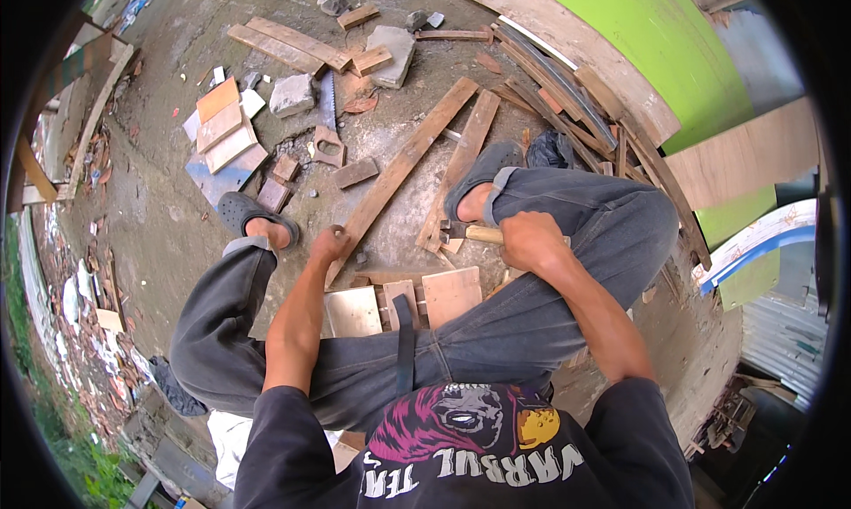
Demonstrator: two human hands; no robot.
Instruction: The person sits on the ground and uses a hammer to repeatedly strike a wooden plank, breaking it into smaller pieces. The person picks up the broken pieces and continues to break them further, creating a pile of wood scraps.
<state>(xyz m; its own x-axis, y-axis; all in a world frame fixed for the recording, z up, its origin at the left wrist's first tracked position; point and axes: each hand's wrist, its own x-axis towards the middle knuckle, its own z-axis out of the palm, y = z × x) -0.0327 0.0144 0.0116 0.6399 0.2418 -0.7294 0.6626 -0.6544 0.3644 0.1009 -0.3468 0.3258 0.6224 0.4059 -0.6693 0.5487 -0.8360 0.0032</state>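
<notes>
I sit on the ground with my legs spread. My left hand (330,242) is closed at the near end of a long wooden plank (403,163) that runs diagonally away from me; whether it pinches something small I cannot tell. My right hand (530,240) grips the pale wooden handle of a hammer (481,234), whose head points left toward a second plank (463,159) by my right foot. Small square boards (355,310) lie on the ground between my legs.
A hand saw (326,119) lies on the concrete beyond my left foot, next to stone blocks (292,94) and a stack of plywood offcuts (225,130). Long planks (567,93) are piled against a green wall (674,39) at the right. Rubble lines the left edge.
</notes>
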